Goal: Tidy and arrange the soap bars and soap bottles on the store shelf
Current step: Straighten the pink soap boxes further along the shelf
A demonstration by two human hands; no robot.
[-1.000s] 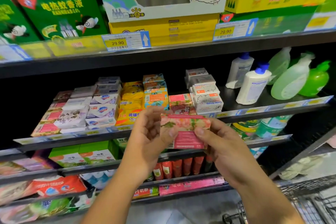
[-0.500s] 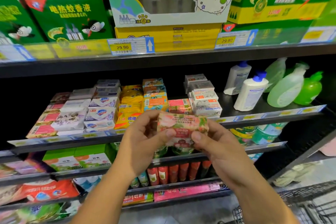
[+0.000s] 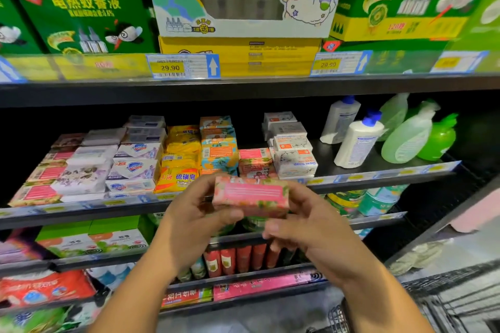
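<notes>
Nearest the camera, hands: left hand (image 3: 194,213) and right hand (image 3: 311,227) hold one pink soap box (image 3: 250,194) between them, just in front of the soap shelf (image 3: 378,178) and clear of it.
Left grip: thumb and fingers are curled round the box's left end, closed on it.
Right grip: fingers sit behind the right end with the thumb underneath, closed on the same box.
Why held so: broad pink panel faces up. My reading is that the box is being squared and its face checked before it is shelved.
Box writing: lines of print on the panel, too blurred to read.
Likely slot: matching pink stack (image 3: 255,163) lies just behind. It is lower than its neighbours, so there is probably room on top.
Neighbours: orange-and-teal boxes (image 3: 219,149) on its left, white boxes (image 3: 293,157) marked "Goat Soap" on its right.
Further left: yellow packs (image 3: 177,178) read "硫磺皂". White boxes with a blue shield logo (image 3: 135,165) sit beside them.
Arrangement: bars are sorted in rows by kind, faces out.
Shelf's right end: blue-capped white bottles (image 3: 358,140) and green bottles (image 3: 408,135) stand upright, apart from the bars.
Upper shelf: price tag (image 3: 170,67) reads "29.90". Green carton (image 3: 81,16) reads "电热蚊香液".
</notes>
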